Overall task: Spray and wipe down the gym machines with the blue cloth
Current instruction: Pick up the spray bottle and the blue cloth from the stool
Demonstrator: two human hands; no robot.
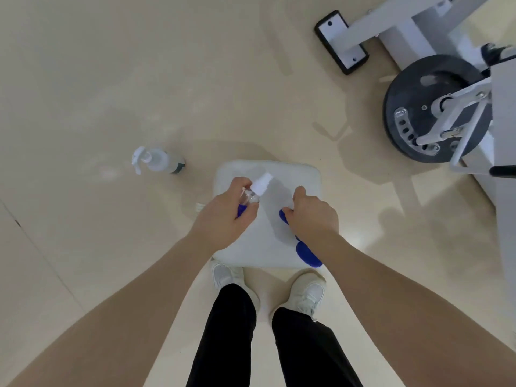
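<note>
A white padded seat (296, 174) of a gym machine lies right below me. My left hand (223, 213) grips a small clear spray bottle (255, 191) with a white cap and a blue base, held over the pad's left half. My right hand (311, 216) grips the blue cloth (305, 254) on the pad's right side; the cloth trails back under my wrist to the pad's near right corner. A damp grey patch (279, 219) shows on the pad between my hands.
A larger clear trigger spray bottle (157, 160) lies on its side on the beige floor to the left. A white machine frame (396, 26) with a black weight plate (427, 107) stands at the right. My white shoes (307, 294) and black trousers are just behind the pad.
</note>
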